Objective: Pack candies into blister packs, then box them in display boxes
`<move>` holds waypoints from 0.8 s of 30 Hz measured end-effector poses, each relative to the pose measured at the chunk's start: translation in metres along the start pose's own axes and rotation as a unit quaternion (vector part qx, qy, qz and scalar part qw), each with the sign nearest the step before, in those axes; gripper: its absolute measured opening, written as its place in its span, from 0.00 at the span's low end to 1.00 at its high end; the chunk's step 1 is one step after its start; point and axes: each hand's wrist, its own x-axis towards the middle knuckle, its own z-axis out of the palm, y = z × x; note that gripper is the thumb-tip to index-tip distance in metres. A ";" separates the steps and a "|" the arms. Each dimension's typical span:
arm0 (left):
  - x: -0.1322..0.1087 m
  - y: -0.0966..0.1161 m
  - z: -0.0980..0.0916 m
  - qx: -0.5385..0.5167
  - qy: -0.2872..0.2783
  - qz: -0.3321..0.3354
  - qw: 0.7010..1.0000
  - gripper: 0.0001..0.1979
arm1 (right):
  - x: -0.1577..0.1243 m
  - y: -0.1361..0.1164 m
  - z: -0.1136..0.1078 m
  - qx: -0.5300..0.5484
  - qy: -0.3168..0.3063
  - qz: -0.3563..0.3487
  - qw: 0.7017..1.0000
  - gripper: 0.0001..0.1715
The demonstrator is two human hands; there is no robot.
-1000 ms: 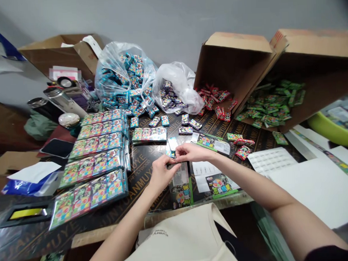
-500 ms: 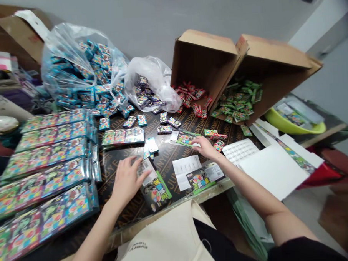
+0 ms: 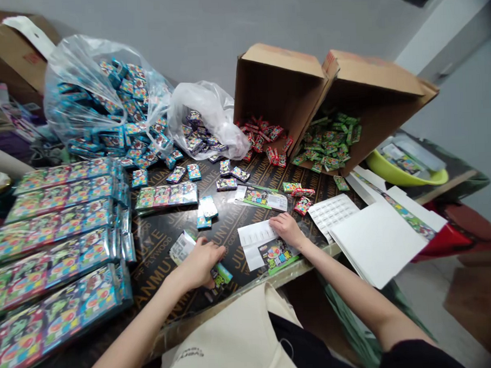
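Observation:
My left hand bends over a black-and-green printed card, its fingers and thumb closed about the card's sides and its palm hiding the middle. My right hand rests with bent fingers, slightly apart, at the upper edge of another printed card. Under that card lies a creased white paper. Farther back is a third printed card. Between the hands and the bags sit a white-backed small box and a clear-wrapped row of small boxes.
Wrapped packs are stacked along the left. Behind stand a plastic bag of blue boxes, a bag of dark boxes, and open cartons with red and green boxes. White sheets and a yellow-green basin are at right.
My left hand has moved right, onto the near card, and closed around it. My right hand has left the far card and come nearer, to the card on the white paper.

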 end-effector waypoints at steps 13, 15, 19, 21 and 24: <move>-0.025 -0.002 0.006 -0.447 0.382 -0.123 0.800 0.11 | 0.043 -0.037 -0.034 0.185 0.065 0.124 0.973 0.09; -0.027 -0.005 0.004 -0.411 0.414 -0.130 0.802 0.08 | 0.058 -0.068 -0.042 0.299 0.034 0.100 0.949 0.10; -0.031 -0.002 -0.011 -0.342 0.399 -0.104 0.845 0.05 | 0.085 -0.129 -0.057 0.446 -0.083 0.019 0.891 0.11; -0.033 0.001 -0.015 -0.321 0.396 -0.090 0.855 0.05 | 0.095 -0.150 -0.063 0.461 -0.147 -0.011 0.875 0.12; -0.034 0.003 -0.014 -0.300 0.402 -0.078 0.861 0.04 | 0.110 -0.167 -0.069 0.437 -0.233 -0.067 0.866 0.12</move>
